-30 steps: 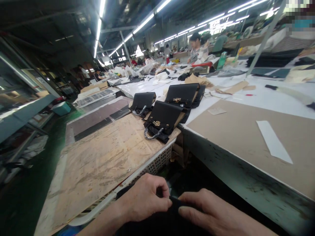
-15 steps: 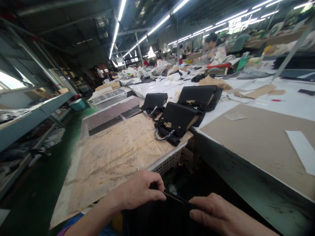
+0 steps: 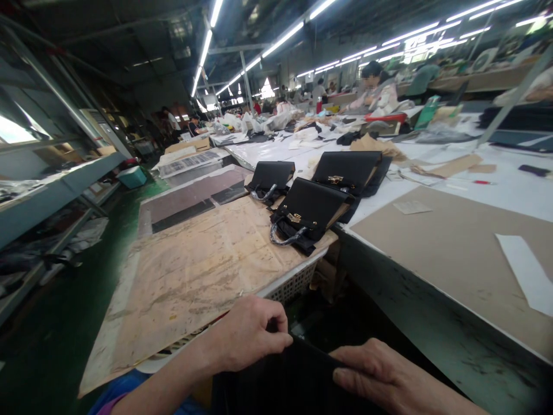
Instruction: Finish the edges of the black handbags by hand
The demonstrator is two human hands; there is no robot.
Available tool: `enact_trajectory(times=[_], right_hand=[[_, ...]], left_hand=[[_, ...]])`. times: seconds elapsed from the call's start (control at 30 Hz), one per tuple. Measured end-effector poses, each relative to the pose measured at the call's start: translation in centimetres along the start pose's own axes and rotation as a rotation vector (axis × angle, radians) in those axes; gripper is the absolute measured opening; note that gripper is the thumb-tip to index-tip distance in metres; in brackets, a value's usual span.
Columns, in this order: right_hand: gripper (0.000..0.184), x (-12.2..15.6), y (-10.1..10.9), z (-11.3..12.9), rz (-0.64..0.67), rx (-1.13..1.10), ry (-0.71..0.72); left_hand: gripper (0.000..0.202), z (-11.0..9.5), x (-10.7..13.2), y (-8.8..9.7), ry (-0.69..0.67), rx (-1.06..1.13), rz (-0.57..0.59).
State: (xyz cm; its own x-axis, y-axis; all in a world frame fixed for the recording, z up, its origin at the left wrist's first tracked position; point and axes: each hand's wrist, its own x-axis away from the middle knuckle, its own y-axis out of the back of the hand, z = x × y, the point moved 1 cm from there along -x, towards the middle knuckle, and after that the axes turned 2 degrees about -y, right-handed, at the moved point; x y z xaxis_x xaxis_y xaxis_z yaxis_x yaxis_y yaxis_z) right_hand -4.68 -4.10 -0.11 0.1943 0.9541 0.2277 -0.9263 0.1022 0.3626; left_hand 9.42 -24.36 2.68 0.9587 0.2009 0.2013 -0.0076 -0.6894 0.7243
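Observation:
A black leather-like piece (image 3: 276, 383) stands low in the view, most of it dark and cut off by the bottom edge, so its kind is not plain. My left hand (image 3: 253, 333) pinches its upper edge between thumb and curled index finger. On the right, my right hand (image 3: 375, 369) grips the same edge, thumb on the near side and fingers over the far side. Beyond my hands, a black handbag (image 3: 313, 204) with gold hardware and a plastic-wrapped handle lies tilted at the board's corner. Another black handbag (image 3: 345, 170) is behind it, and a smaller one (image 3: 273, 174) to the left.
A stained tan board (image 3: 203, 265) rests on a plastic crate (image 3: 294, 285) at left. On the right is a table with a grey-brown sheet (image 3: 458, 242) and a white strip (image 3: 525, 271). A co-worker (image 3: 375, 92) sits across the cluttered white table; a green aisle runs left.
The view has shifted slightly. Both hands keep their grip on the black piece's upper edge, which now looks tilted a little differently. The handbags have not moved.

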Motion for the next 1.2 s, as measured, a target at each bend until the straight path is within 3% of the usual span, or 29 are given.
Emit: enact_trajectory(times=[0.17, 0.3, 0.4, 0.57, 0.67, 0.73, 1.2], right_hand=[[0.036, 0.0, 1.4, 1.9, 0.271, -0.086, -0.015], [0.029, -1.8, 1.8, 3.3, 0.413, -0.022, 0.049], [0.016, -4.1, 0.4, 3.5, 0.335, 0.098, 0.119], [0.018, -5.8, -1.7, 2.9, 0.195, 0.121, 0.235], [0.016, -5.4, -1.6, 2.7, 0.206, -0.002, 0.195], [0.019, -5.1, -1.4, 2.6, 0.218, -0.060, 0.161], [0.029, -5.4, -1.0, 2.7, 0.333, -0.106, 0.141]], left_hand=[[0.009, -0.8, 0.4, 0.1, 0.012, 0.036, 0.002], [0.014, -1.1, 0.4, -0.2, 0.034, 0.227, 0.000], [0.029, -0.8, 0.5, -0.5, 0.060, 0.344, -0.024], [0.027, 0.1, 1.8, 0.8, 0.050, 0.300, -0.034], [0.025, 0.6, 2.8, 1.9, 0.025, 0.181, -0.032], [0.019, 1.1, 3.1, 2.2, 0.064, 0.240, 0.000], [0.017, 2.9, 3.0, 1.5, 0.199, 0.432, 0.027]])
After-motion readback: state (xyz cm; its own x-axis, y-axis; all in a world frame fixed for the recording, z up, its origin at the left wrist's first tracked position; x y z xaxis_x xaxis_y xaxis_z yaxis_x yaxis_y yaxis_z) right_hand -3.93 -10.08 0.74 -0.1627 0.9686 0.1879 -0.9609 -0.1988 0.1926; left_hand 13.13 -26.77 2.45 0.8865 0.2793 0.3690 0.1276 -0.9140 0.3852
